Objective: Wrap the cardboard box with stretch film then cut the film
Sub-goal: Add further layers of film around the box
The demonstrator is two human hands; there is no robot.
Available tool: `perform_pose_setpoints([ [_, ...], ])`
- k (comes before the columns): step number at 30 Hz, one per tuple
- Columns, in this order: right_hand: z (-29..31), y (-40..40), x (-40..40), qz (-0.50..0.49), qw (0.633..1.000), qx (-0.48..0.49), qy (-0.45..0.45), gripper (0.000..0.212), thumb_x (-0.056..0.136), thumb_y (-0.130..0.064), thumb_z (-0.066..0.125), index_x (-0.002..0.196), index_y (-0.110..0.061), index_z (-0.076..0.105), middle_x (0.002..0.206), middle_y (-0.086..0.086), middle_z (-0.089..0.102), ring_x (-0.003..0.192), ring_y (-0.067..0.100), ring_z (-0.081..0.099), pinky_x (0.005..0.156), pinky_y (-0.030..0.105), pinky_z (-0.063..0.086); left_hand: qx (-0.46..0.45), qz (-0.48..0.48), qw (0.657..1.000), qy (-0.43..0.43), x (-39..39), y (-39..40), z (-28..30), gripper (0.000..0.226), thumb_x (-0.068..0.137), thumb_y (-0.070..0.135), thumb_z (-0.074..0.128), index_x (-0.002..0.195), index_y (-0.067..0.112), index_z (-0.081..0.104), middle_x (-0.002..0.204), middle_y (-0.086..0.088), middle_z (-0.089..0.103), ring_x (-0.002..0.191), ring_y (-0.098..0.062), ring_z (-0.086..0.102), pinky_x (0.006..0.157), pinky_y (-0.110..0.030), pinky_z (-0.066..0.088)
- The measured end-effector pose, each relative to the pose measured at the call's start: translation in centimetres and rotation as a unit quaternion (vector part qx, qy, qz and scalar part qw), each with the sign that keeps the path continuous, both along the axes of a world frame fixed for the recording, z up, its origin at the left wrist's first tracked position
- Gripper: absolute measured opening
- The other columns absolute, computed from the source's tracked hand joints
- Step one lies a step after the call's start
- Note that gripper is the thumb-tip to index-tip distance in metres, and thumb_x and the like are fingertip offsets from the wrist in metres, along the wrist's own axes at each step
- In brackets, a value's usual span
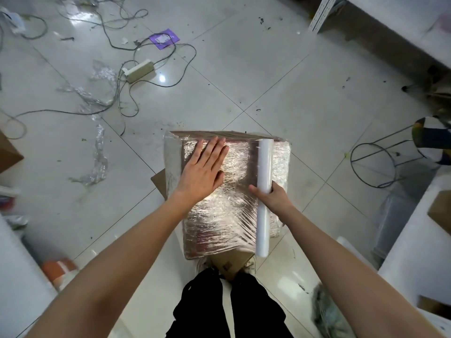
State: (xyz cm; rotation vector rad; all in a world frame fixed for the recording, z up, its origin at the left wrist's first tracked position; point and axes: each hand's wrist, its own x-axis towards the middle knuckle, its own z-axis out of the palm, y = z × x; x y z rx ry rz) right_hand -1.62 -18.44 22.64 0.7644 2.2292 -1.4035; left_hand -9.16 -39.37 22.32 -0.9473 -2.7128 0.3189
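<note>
Looking mostly wrapped: cardboard box point(227, 191) sits on the floor at 6 o'clock under layered film, left hand point(203, 170) spread flat on top, right hand point(273, 196) gripping the uncut stretch film roll point(263, 191) at 3 o'clock.

No legible text on anything

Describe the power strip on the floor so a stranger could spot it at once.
Start at the film-wrapped box under the hands, then look up-left across the tiled floor. Among tangled grey cables lies the power strip, the only solid beige block there, unlike the flat purple packet beyond.
</note>
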Motion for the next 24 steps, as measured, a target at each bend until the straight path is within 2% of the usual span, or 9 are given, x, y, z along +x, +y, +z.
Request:
perform_pose_setpoints([
  [2, 0.1, 0.3, -0.1, -0.018, 1.0, -0.018, 0.008, 0.043, 0.077, -0.037, 0.075, 0.105, -0.013, 0.054, 0.087, 0.0, 0.062, 0.074, 0.011, 0.06, 0.059, 0.019, 0.044, 0.0, 0.008, 1.0, -0.006, 0.1, 0.3, 0.0, 0.064, 0.096, 0.042, 0.005, 0.149, 0.006, 0.005, 0.156, -0.014, -0.001, 0.145, -0.027, -0.002, 0.117, -0.049, 0.0],
  [5, 0.3, 0.9, 0.1, -0.043, 0.998, -0.041, 0.03, 0.052, 0.074, -0.034, 0.078, 0.112, -0.012, 0.049, 0.088, 0.001, 0.063, 0.076, 0.016, 0.064, 0.07, 0.03, 0.051, 0.004, 0.021, 1.0, -0.011, 0.1, 0.6, 0.1, 0.064, 0.096, 0.043, 0.0, 0.149, 0.005, -0.001, 0.155, -0.015, -0.005, 0.144, -0.028, -0.006, 0.116, -0.049, -0.002],
  [9, 0.5, 1.7, 0.0, -0.045, 0.996, -0.066, 0.049, 0.045, 0.079, -0.028, 0.075, 0.109, -0.01, 0.047, 0.077, 0.005, 0.062, 0.054, 0.011, 0.061, 0.056, 0.026, 0.051, 0.013, 0.026, 1.0, -0.01, 0.2, 1.0, 0.2, 0.064, 0.096, 0.041, -0.001, 0.149, 0.005, 0.004, 0.155, -0.016, -0.001, 0.144, -0.029, -0.002, 0.116, -0.049, -0.002],
  [13, 0.3, 2.4, -0.2, -0.036, 0.996, -0.076, 0.017, 0.03, 0.091, -0.038, 0.056, 0.099, -0.01, 0.049, 0.078, 0.009, 0.058, 0.066, 0.022, 0.057, 0.062, 0.032, 0.048, 0.024, 0.032, 0.999, -0.011, 0.1, 0.8, 0.1, 0.064, 0.097, 0.042, 0.004, 0.149, 0.005, 0.005, 0.156, -0.016, 0.001, 0.145, -0.029, 0.001, 0.116, -0.049, -0.003],
  [16, 0.2, 2.5, -0.2, -0.054, 0.997, -0.053, 0.019, 0.023, 0.097, -0.032, 0.046, 0.095, -0.009, 0.046, 0.083, 0.005, 0.047, 0.073, 0.016, 0.047, 0.066, 0.027, 0.039, 0.024, 0.036, 0.999, -0.018, 0.0, 0.6, 0.0, 0.064, 0.097, 0.043, 0.006, 0.149, 0.005, 0.003, 0.156, -0.016, 0.001, 0.145, -0.029, 0.002, 0.117, -0.049, -0.003],
  [19, 0.0, 2.5, -0.2, -0.025, 0.999, 0.008, 0.039, 0.025, 0.098, -0.031, 0.045, 0.098, -0.007, 0.039, 0.079, -0.002, 0.042, 0.069, 0.008, 0.043, 0.057, 0.015, 0.038, 0.027, 0.038, 0.999, -0.021, 0.1, 0.5, -0.2, 0.064, 0.098, 0.043, 0.008, 0.148, 0.004, 0.002, 0.156, -0.016, 0.001, 0.145, -0.03, 0.002, 0.117, -0.049, -0.001],
  [20, -0.2, 2.5, -0.3, -0.019, 0.999, 0.029, 0.041, 0.027, 0.098, -0.033, 0.044, 0.1, -0.007, 0.037, 0.079, -0.003, 0.042, 0.07, 0.009, 0.045, 0.058, 0.017, 0.039, 0.028, 0.038, 0.999, -0.022, 0.1, 0.5, -0.2, 0.064, 0.098, 0.043, 0.009, 0.148, 0.004, 0.002, 0.156, -0.016, 0.001, 0.145, -0.03, 0.001, 0.117, -0.049, -0.001],
  [24, -1.2, 2.2, -0.9, -0.026, 0.992, 0.118, 0.027, 0.036, 0.094, -0.039, 0.051, 0.099, -0.009, 0.031, 0.089, 0.008, 0.05, 0.082, 0.03, 0.055, 0.076, 0.044, 0.046, 0.022, 0.03, 0.999, -0.022, 0.3, 0.3, -0.2, 0.064, 0.098, 0.042, 0.01, 0.149, 0.004, 0.004, 0.156, -0.016, 0.0, 0.145, -0.029, -0.002, 0.117, -0.049, -0.001],
])
